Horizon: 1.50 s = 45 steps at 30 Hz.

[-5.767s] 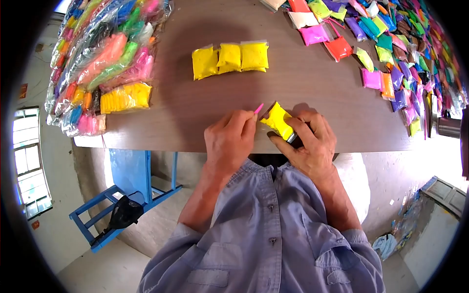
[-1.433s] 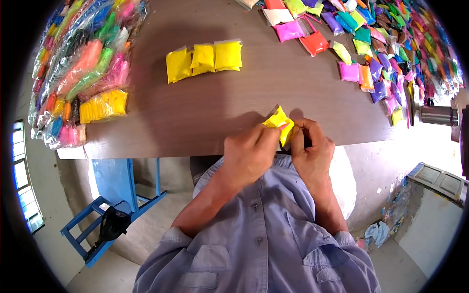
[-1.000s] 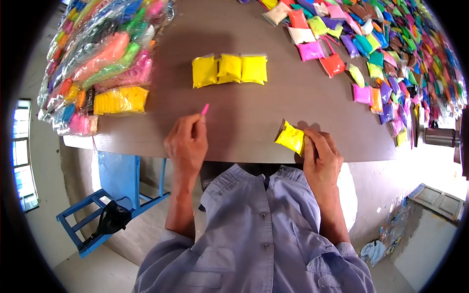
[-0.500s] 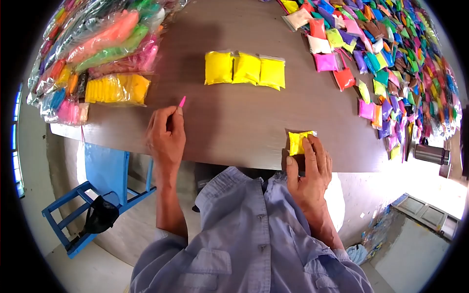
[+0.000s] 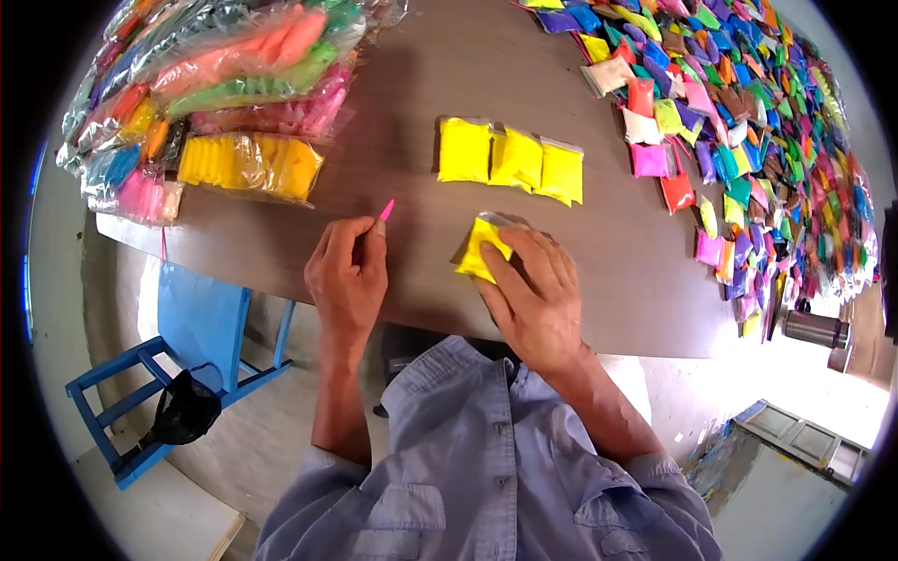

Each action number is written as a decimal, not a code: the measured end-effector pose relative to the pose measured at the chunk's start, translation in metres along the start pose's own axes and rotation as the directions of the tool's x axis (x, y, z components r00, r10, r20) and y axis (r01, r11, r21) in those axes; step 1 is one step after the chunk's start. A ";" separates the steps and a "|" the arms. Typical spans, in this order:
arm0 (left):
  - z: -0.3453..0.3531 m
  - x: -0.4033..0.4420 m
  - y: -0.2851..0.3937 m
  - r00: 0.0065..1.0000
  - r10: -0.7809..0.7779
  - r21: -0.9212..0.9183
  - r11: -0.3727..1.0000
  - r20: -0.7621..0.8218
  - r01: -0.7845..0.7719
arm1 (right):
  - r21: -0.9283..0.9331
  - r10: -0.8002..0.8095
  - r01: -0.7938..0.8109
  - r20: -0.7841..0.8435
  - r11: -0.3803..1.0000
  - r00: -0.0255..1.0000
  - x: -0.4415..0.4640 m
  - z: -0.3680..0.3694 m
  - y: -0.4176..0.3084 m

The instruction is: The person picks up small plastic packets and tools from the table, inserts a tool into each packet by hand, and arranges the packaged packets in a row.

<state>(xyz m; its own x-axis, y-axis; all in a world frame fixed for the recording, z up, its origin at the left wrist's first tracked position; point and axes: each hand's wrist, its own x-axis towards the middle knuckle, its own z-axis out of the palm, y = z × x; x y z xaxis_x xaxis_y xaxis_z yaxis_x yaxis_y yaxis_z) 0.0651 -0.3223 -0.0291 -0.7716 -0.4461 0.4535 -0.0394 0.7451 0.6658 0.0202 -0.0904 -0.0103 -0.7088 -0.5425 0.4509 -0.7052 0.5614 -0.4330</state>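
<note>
Yellow packet (image 5: pixel 475 254) partly beneath right-hand fingers (image 5: pixel 506 278)

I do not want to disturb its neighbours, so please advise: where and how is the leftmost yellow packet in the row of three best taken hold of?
I would lightly pinch the leftmost yellow packet, which looks plump, at its left edge, coming from the left. That edge is free, whereas the right side lies close beside the middle packet.

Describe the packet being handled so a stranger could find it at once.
On the brown table, find the row of yellow packets. Your yellow packet is nearer the table's front edge. Unlike those in the row, it is touched by the right hand.
</note>
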 end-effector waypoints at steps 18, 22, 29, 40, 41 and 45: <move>-0.002 0.000 0.005 0.998 -0.054 -0.011 0.998 0.037 0.054 | 0.088 -0.017 0.018 -0.012 0.996 1.000 0.028 0.032 0.009; 0.005 -0.004 -0.006 1.000 -0.004 0.030 1.000 0.003 0.004 | 0.061 -0.052 0.054 -0.030 0.997 0.998 0.023 0.035 0.014; 0.003 -0.009 -0.015 0.998 -0.038 0.106 0.994 0.039 0.034 | 0.179 0.053 -0.030 -0.125 0.983 0.991 0.018 0.031 0.010; 0.006 -0.009 -0.007 1.000 0.002 0.154 0.988 0.019 -0.004 | 0.247 0.178 -0.122 -0.218 0.961 0.960 -0.021 -0.021 0.035; 0.006 -0.010 -0.009 1.000 -0.006 0.149 0.989 0.028 0.002 | 0.274 0.187 -0.124 -0.219 0.954 0.958 -0.025 -0.021 0.039; 0.009 -0.012 -0.012 0.999 -0.035 0.168 0.985 0.010 0.033 | 0.366 0.232 -0.147 -0.201 0.919 0.952 -0.023 -0.023 0.044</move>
<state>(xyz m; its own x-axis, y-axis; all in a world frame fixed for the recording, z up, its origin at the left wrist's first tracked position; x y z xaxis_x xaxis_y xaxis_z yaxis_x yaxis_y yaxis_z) 0.0694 -0.3212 -0.0481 -0.7762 -0.4669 0.4237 -0.1708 0.8026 0.5716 0.0060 -0.0390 -0.0214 -0.8346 -0.2602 0.4856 -0.5507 0.3671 -0.7497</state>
